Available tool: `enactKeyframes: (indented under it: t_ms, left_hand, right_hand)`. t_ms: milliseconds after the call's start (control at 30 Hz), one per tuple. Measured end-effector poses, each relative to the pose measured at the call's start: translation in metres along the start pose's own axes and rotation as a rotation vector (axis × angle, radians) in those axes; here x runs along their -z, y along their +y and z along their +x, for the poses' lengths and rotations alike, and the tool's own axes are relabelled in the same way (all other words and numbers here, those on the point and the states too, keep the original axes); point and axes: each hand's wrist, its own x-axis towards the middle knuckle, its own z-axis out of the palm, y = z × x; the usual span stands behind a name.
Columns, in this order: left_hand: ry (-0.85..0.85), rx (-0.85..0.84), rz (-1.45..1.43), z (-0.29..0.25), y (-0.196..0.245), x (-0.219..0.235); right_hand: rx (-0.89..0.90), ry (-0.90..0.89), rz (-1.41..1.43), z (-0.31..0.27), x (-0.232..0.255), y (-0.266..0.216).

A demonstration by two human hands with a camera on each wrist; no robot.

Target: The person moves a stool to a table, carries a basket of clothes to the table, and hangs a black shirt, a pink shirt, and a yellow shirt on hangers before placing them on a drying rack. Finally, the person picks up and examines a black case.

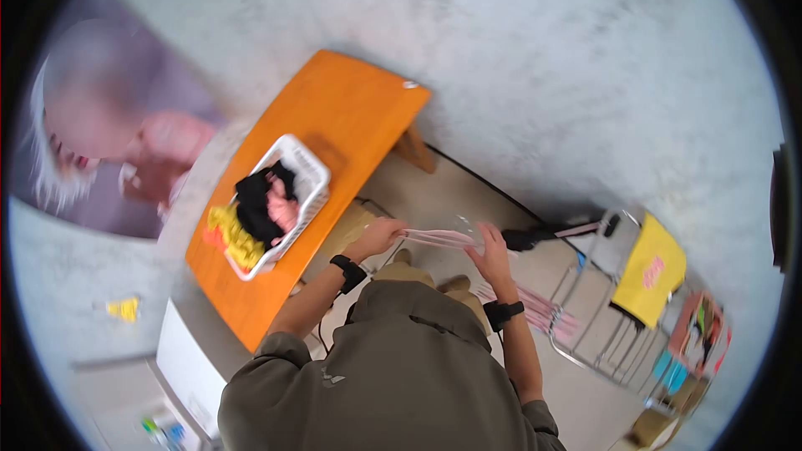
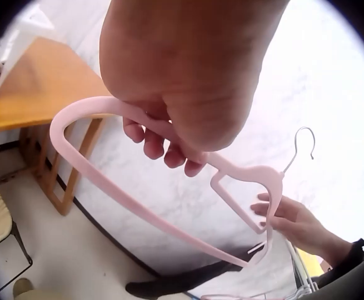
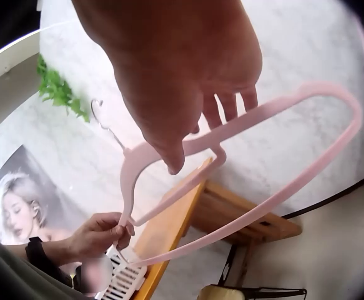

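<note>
I hold a pink plastic hanger (image 1: 439, 239) level in front of me with both hands. My left hand (image 1: 378, 235) grips one end; in the left wrist view its fingers (image 2: 163, 147) curl round the hanger's upper arm (image 2: 82, 107). My right hand (image 1: 491, 255) holds the other end, with fingers and thumb (image 3: 175, 161) closed over the bar (image 3: 282, 107). The metal hook (image 2: 304, 144) points away from me. In the right wrist view my left hand (image 3: 97, 236) pinches the far end of the hanger.
An orange wooden table (image 1: 351, 108) stands to my left and carries a white basket (image 1: 307, 165) of black, pink and yellow clothes. At my right is a metal rack (image 1: 585, 342) with more pink hangers (image 1: 539, 311) and a yellow garment (image 1: 650, 271). A marbled wall lies ahead.
</note>
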Motion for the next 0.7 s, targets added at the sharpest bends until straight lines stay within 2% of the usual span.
enactKeyframes:
  t_ms: [33,100,267,333,400,433,467,500,567,600,667,700]
  left_hand:
    - [0.004,-0.002,-0.013,-0.016,-0.002,0.012]
    - [0.122,0.066,-0.034,-0.043,-0.005,0.034]
    - [0.377,0.201,-0.204,-0.095,-0.032,0.096]
    - [0.782,0.113,0.033,-0.113,-0.059,0.125]
    - [1.015,0.322,0.128,-0.132,-0.079,0.157]
    - [1.066,0.493,0.209,-0.143,-0.093,0.17]
    - [1.114,0.619,0.358,-0.15,-0.12,0.173]
    - [1.099,0.68,0.36,-0.155,-0.129,0.181]
    - [1.062,0.539,0.301,-0.149,-0.145,0.191]
    - [1.064,0.532,0.292,-0.143,-0.15,0.197]
    - [0.999,0.535,0.388,-0.131,-0.154,0.204]
    - [1.051,0.65,0.419,-0.134,-0.17,0.208]
  right_hand:
    - [0.043,-0.044,0.021,0.01,-0.011,-0.013]
    - [-0.098,-0.485,0.106,0.031,-0.036,-0.034]
    - [0.097,-0.5,0.197,0.067,-0.06,-0.109]
    - [0.142,-0.51,0.259,0.075,-0.075,-0.117]
    - [0.191,-0.449,0.224,0.082,-0.085,-0.114]
    - [0.205,-0.461,0.216,0.088,-0.085,-0.122]
    - [0.098,-0.486,0.268,0.091,-0.081,-0.128]
    - [-0.018,-0.505,0.318,0.092,-0.074,-0.136]
    - [-0.032,-0.518,0.285,0.098,-0.066,-0.141]
    - [-0.044,-0.522,0.261,0.101,-0.064,-0.141]
    - [-0.055,-0.493,0.215,0.1,-0.059,-0.139]
    - [-0.057,-0.465,0.181,0.103,-0.057,-0.138]
